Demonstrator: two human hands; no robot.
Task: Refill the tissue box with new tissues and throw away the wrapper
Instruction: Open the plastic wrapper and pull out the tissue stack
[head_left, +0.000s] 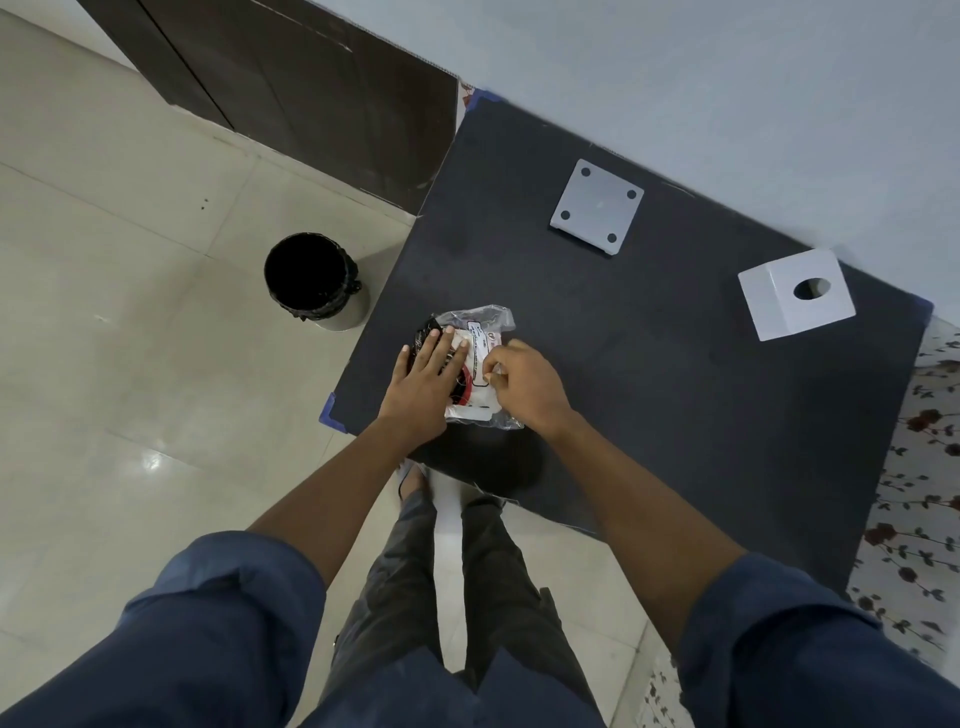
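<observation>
A pack of tissues in a clear plastic wrapper (480, 332) with red, black and white print lies near the front left corner of the dark table (649, 374). My left hand (426, 379) lies flat on the pack with fingers spread. My right hand (524, 384) pinches the wrapper at the pack's right side. The white cube tissue box cover (795, 293), with a round hole on top, stands at the table's right. Its flat white base plate (597, 208), with dark pads at the corners, lies apart at the back.
A small bin with a black liner (311, 280) stands on the tiled floor left of the table. A dark wooden door is behind it. A pale wall runs along the table's far side. A floral cloth lies right of the table.
</observation>
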